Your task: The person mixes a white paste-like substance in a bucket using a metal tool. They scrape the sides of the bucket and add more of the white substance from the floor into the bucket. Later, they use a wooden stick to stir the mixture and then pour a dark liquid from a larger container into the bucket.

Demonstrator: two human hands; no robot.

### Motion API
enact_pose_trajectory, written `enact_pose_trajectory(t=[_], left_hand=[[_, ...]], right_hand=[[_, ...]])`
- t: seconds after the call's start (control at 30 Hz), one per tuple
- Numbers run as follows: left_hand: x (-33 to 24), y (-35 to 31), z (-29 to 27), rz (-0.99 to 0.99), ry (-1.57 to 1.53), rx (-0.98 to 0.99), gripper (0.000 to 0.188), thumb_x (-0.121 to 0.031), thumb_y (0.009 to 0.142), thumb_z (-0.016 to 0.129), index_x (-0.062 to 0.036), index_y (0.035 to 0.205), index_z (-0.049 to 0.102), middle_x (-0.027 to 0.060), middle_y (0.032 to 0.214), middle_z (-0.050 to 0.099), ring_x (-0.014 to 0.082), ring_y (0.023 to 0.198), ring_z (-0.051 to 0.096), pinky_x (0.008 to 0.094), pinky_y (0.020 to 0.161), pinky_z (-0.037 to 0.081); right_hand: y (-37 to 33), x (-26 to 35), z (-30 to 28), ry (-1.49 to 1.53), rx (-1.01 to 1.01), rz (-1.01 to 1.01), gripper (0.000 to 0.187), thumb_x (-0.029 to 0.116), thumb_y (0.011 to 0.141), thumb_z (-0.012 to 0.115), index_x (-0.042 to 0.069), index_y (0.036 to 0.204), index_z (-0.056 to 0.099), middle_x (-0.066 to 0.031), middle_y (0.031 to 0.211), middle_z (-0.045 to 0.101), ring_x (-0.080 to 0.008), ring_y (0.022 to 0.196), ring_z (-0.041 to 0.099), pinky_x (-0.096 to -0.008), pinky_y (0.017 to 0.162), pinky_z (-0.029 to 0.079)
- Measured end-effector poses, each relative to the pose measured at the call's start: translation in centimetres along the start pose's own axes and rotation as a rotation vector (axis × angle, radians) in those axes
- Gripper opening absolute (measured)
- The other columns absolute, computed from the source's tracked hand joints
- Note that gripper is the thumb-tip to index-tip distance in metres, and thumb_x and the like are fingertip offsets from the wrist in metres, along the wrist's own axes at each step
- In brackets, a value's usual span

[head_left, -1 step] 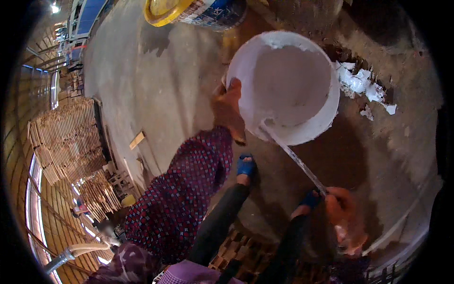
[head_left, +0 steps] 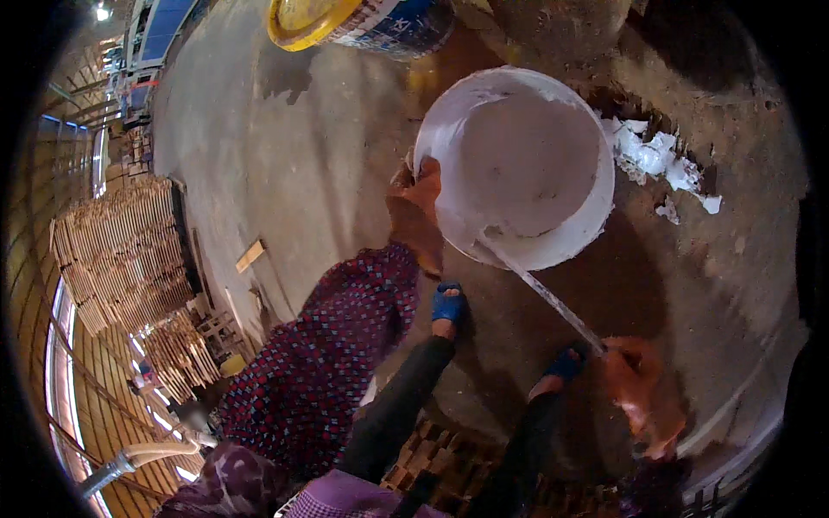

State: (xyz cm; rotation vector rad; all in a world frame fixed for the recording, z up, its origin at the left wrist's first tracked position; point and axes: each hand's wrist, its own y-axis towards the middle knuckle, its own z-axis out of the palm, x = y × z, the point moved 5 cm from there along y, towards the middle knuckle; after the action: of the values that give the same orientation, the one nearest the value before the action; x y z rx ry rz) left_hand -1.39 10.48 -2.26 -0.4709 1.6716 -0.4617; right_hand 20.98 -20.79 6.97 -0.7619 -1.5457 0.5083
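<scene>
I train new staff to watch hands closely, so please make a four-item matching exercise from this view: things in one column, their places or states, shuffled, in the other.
Things:
1. Left hand
2. Right hand
3. Stick
4. White scraps

Places or states:
A. Lying on the floor, to the right of the white bucket
B. Closed around the end of a tool outside the bucket
C. At the left edge of the bucket's rim
D. Slanting across the bucket's near rim

Right pairs: 1-C, 2-B, 3-D, 4-A
</scene>
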Motion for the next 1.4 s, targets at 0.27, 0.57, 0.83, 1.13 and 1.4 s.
enact_pose_trajectory(t=[0.27, 0.57, 0.83, 1.13, 1.4], left_hand=[[-8.7, 8.4, 5.0, 0.429, 0.684, 0.571, 0.046, -0.039, 0.093, 0.057, -0.0041, 0.122, 0.055, 0.0116, 0.111, 0.064, 0.0214, 0.108, 0.059, 0.0340, 0.095, 0.046], [0.1, 19.2, 5.5, 0.302, 0.622, 0.539, 0.038, -0.035, 0.097, 0.042, -0.0108, 0.122, 0.056, 0.0069, 0.107, 0.064, 0.0211, 0.103, 0.059, 0.0326, 0.090, 0.046], [-3.0, 15.6, 4.7, 0.374, 0.752, 0.549, 0.039, -0.035, 0.095, 0.051, -0.0087, 0.124, 0.056, 0.0042, 0.110, 0.062, 0.0167, 0.101, 0.057, 0.0306, 0.089, 0.045], [-5.0, 15.2, 5.9, 0.436, 0.788, 0.534, 0.044, -0.034, 0.092, 0.059, -0.0061, 0.126, 0.055, 0.0044, 0.114, 0.060, 0.0142, 0.100, 0.055, 0.0312, 0.090, 0.045], [-5.6, 11.3, 1.0, 0.169, 0.093, 0.595, 0.046, -0.027, 0.091, 0.061, -0.0017, 0.128, 0.051, 0.0118, 0.119, 0.060, 0.0219, 0.107, 0.057, 0.0320, 0.094, 0.045]], right_hand=[[4.6, 6.6, -2.0, -0.105, 0.027, 0.222, 0.020, 0.018, 0.087, 0.061, 0.007, 0.104, 0.065, -0.0003, 0.069, 0.057, -0.0069, 0.059, 0.050, -0.0245, 0.054, 0.041], [2.0, -0.3, -0.6, -0.261, 0.006, -0.036, 0.024, 0.010, 0.089, 0.061, 0.010, 0.113, 0.061, 0.0043, 0.072, 0.053, -0.0023, 0.056, 0.043, -0.0206, 0.051, 0.036], [3.8, 1.2, 2.8, 0.221, 0.001, 0.191, 0.025, 0.015, 0.091, 0.058, 0.005, 0.114, 0.061, -0.0028, 0.085, 0.061, -0.0102, 0.066, 0.054, -0.0272, 0.059, 0.046], [1.8, -0.7, 6.8, 0.363, -0.108, 0.272, 0.025, 0.015, 0.089, 0.056, 0.006, 0.112, 0.063, -0.0042, 0.080, 0.061, -0.0117, 0.062, 0.054, -0.0281, 0.054, 0.044], [-1.8, 6.9, -2.0, -0.487, 0.144, -0.062, 0.026, 0.010, 0.089, 0.054, 0.008, 0.113, 0.063, -0.0035, 0.070, 0.057, -0.0113, 0.055, 0.051, -0.0290, 0.048, 0.042]])
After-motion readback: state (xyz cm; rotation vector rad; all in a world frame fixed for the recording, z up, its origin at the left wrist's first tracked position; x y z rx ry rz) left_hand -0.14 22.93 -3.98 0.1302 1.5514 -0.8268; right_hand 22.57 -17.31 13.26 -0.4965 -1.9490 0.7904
